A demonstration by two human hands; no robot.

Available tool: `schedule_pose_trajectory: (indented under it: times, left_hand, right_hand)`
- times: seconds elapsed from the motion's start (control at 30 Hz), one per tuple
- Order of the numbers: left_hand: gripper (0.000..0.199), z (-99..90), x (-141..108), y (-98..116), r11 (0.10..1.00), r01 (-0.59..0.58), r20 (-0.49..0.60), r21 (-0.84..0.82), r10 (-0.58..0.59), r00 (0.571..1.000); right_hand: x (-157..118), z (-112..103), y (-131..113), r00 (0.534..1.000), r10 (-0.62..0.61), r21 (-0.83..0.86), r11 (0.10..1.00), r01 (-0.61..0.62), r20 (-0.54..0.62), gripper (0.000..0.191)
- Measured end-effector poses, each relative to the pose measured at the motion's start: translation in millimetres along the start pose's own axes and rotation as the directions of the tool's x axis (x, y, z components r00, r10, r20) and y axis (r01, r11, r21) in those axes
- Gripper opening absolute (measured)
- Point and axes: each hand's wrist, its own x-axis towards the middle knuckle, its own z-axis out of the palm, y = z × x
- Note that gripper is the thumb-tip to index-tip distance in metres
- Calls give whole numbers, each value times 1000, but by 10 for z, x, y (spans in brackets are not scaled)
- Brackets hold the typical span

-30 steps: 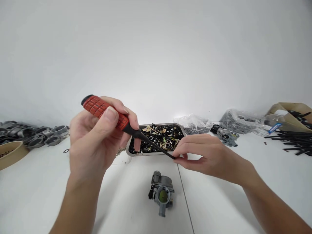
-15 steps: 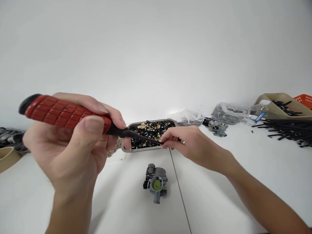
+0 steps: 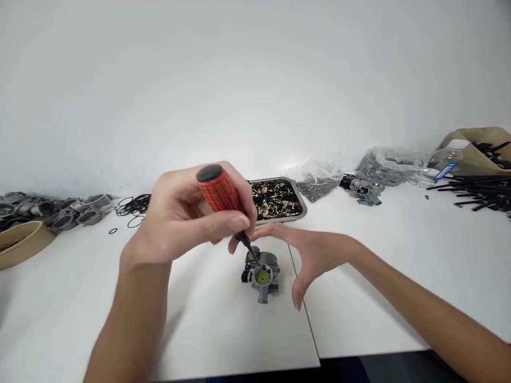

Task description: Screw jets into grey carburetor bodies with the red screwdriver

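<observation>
My left hand is wrapped round the red ribbed handle of a screwdriver with a black end cap. Its dark shaft slants down to the round bore of a grey carburetor, which stands on the white table. The tip is at the upper rim of the bore; whether it touches a screw is too small to tell. Inside the bore a yellow-green disc shows. To the right of the carburetor is my right hand, thumb and fingers spread apart around that side, holding nothing visible.
Behind the hands lies a metal tray of small mixed parts. A clear bag of small parts, a second carburetor, a plastic bottle and black rods extend rightward. At left are black rings, grey castings and a beige bowl.
The screwdriver has swung from near level to steeply downward, its tip now at the carburetor. My right hand has left the screwdriver tip, opened and come down beside the carburetor.
</observation>
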Motion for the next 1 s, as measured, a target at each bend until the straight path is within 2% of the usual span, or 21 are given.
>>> schedule_pose_trajectory:
  times: [0.07, 0.13, 0.2, 0.27, 0.33, 0.43, 0.57, 0.67, 0.87, 1.0]
  left_hand:
    - [8, -5, 12, -10, 998, 64, 105, 12, -65, 992]
    - [5, 5, 32, -13, 989, 132, 213, 73, -145, 966]
    - [4, 18, 58, -21, 974, 186, 318, 129, -218, 923]
    - [4, 27, 83, -40, 965, 218, 373, 145, -257, 891]
    - [4, 26, 103, -66, 966, 230, 359, 116, -257, 897]
    - [7, 11, 119, -107, 974, 223, 273, 42, -226, 935]
    - [8, 11, 119, -156, 985, 173, 233, 27, -174, 957]
    - [9, 40, 123, -188, 987, 159, 179, 25, -161, 971]
    - [9, 99, 159, -238, 964, 251, 266, -84, -221, 938]
    - [9, 105, 176, -257, 960, 276, 306, -52, -247, 919]
  right_hand:
    - [62, 199, 181, 1000, -8, 16, 1000, 8, 24, 105]
    - [128, 397, 305, 1000, -21, 39, 999, 21, 11, 92]
    - [178, 548, 366, 998, -44, 75, 996, 47, -42, 76]
    - [205, 638, 383, 992, -67, 94, 993, 77, -105, 64]
    - [215, 680, 380, 986, -88, 71, 993, 99, -141, 55]
    - [211, 705, 380, 981, -123, -12, 992, 123, -148, 44]
    - [200, 738, 404, 974, -155, -112, 984, 138, -166, 42]
    - [192, 747, 402, 972, -156, -124, 983, 135, -177, 40]
    - [187, 715, 342, 979, -127, -110, 988, 110, -157, 38]
    - [187, 705, 317, 983, -97, -92, 992, 83, -154, 41]
